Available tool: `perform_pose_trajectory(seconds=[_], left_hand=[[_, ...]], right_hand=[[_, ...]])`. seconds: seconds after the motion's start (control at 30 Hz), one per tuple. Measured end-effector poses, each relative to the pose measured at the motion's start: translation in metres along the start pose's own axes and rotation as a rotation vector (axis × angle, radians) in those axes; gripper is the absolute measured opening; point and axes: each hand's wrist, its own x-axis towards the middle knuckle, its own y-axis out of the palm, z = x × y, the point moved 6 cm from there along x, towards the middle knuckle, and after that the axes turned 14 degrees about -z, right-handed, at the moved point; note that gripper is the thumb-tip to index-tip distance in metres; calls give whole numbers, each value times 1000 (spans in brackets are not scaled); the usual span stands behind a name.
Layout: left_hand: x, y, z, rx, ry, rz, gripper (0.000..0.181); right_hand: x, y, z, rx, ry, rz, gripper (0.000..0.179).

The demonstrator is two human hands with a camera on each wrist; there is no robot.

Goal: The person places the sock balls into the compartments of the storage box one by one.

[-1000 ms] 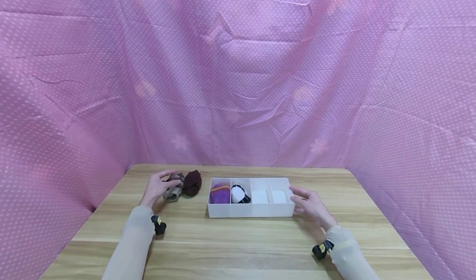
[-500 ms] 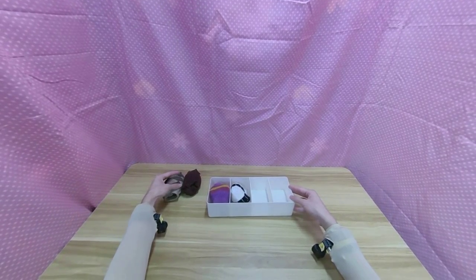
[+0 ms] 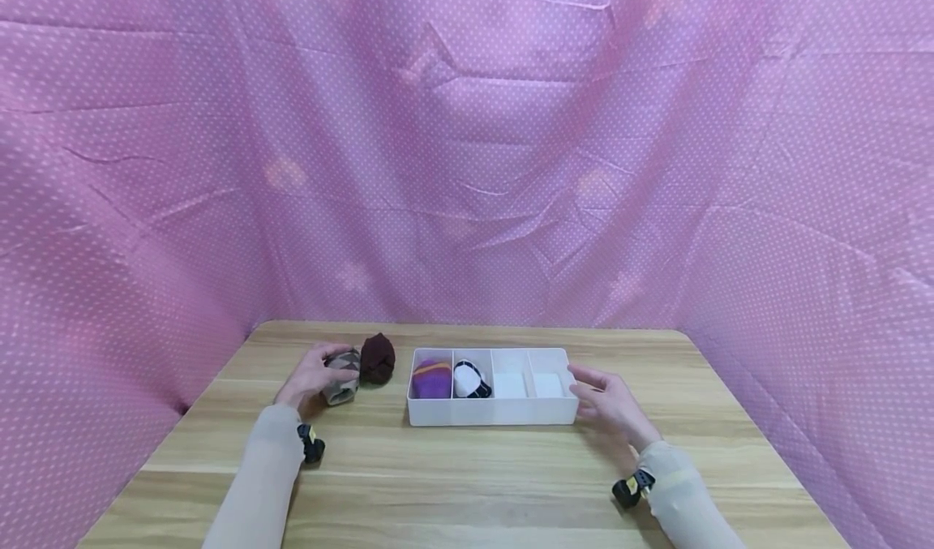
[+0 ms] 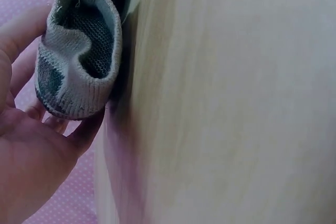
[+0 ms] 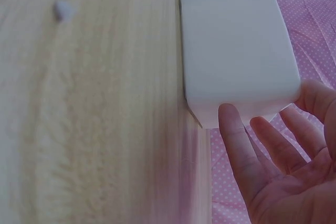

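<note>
At the left of the table, my left hand (image 3: 310, 376) holds a rolled sock (image 3: 344, 388) in a grey-beige and dark pattern, thumb on one side and fingers on the other. Its ribbed cuff opening (image 4: 84, 87) faces the left wrist camera. A dark maroon rolled sock (image 3: 378, 360) lies just beyond it. My right hand (image 3: 611, 405) is at the right end of a white divided box (image 3: 492, 413). In the right wrist view, its extended fingertips (image 5: 229, 113) touch the end wall of the box (image 5: 239, 40).
Inside the box, a purple rolled sock with an orange stripe (image 3: 432, 382) fills the leftmost compartment. Beside it sits a white-and-black rolled sock (image 3: 469, 379); the two right compartments show bare floors. Pink dotted cloth (image 3: 467, 168) surrounds the wooden table (image 3: 452, 484).
My left fingers have closed round the patterned sock, which has turned and shifted slightly toward me, apart from the maroon one. My right hand and the box stay in place.
</note>
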Motion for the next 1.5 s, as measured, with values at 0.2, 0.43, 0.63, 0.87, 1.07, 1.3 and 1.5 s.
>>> perform_pose_trajectory(seconds=[0.2,0.43,0.63,0.87,1.07,1.3,1.5], left_hand=[[-3,1,-4,-27,46,22,73],[-6,3,-2,-6,22,44,83],[-5,5,5,-9,-33,54,92],[-5,3,8,-11,-25,18,93],[-7,0,8,-22,-19,4,93],[-6,5,7,-9,-40,22,99],[-5,10,4,22,-19,23,99]], right_hand=[[-1,0,3,-9,-25,-9,55],[-1,-2,4,-13,-25,-7,55],[-1,-2,4,-21,-31,-6,54],[-1,-1,2,-32,-26,-18,54],[-2,0,2,-24,-20,-12,54],[-2,0,3,-14,-14,-13,55],[-2,1,1,3,-14,-12,55]])
